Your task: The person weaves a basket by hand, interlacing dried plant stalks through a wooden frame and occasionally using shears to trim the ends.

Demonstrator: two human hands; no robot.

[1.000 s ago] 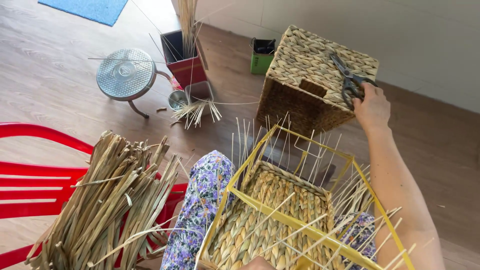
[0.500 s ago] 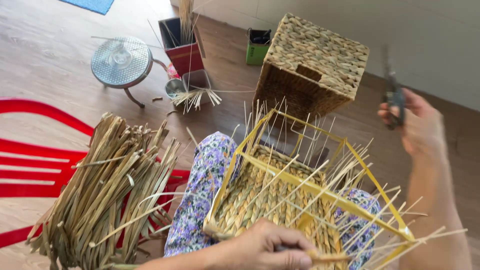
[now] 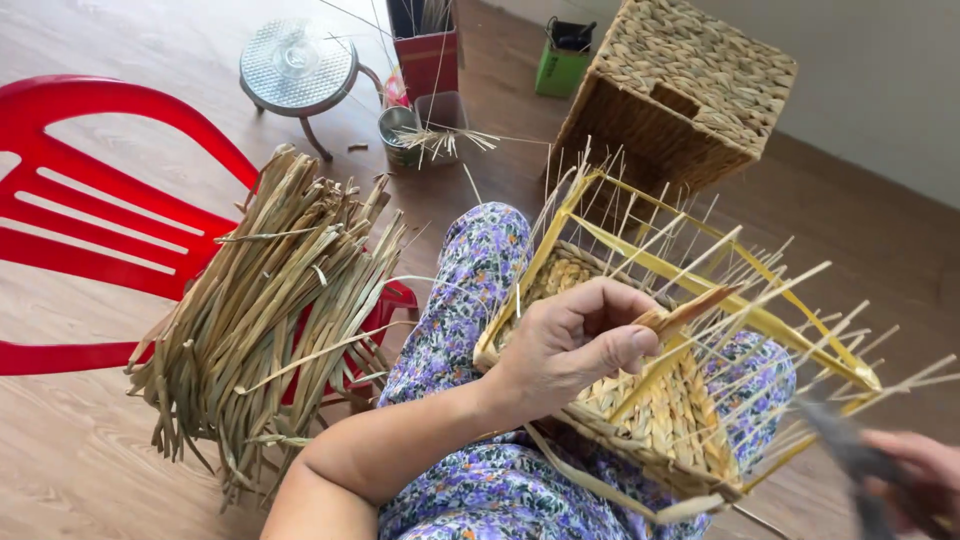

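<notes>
A dried reed strand is pinched by the fingers of the left hand over the half-woven basket, which is rested on the lap. Blurred dark scissors are gripped in the right hand. A reed bundle is laid on the red chair.

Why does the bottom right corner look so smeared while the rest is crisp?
Head view: the right hand and the dark tool it holds are motion-blurred; the left hand, half-woven basket and straw bundle are sharp under soft, even light.
</notes>
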